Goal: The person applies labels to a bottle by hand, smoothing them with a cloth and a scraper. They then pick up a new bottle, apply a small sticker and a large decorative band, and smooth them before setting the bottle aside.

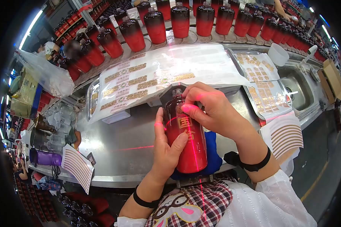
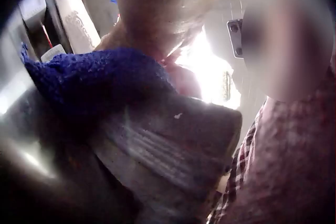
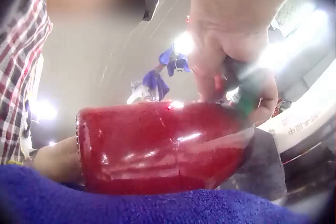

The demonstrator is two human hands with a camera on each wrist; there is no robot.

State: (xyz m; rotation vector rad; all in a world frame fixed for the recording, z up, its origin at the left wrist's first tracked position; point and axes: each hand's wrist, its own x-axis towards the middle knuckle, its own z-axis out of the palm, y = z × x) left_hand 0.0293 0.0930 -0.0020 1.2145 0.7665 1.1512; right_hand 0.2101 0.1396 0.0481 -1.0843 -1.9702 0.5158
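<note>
I am seeing the glossy, red-to-black shouldered bottle (image 1: 193,155) resting on rumpled blue terry cloth (image 1: 215,151), left hand (image 1: 166,151) gripping between parted thumb and fingers, right hand (image 1: 211,108) bunching fingertips (pinched item unclear), and am suspecting slackening left-side support could let it roll.

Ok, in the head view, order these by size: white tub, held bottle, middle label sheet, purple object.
Largest to smallest:
1. Middle label sheet
2. Held bottle
3. Purple object and white tub, too alike to rank
</note>
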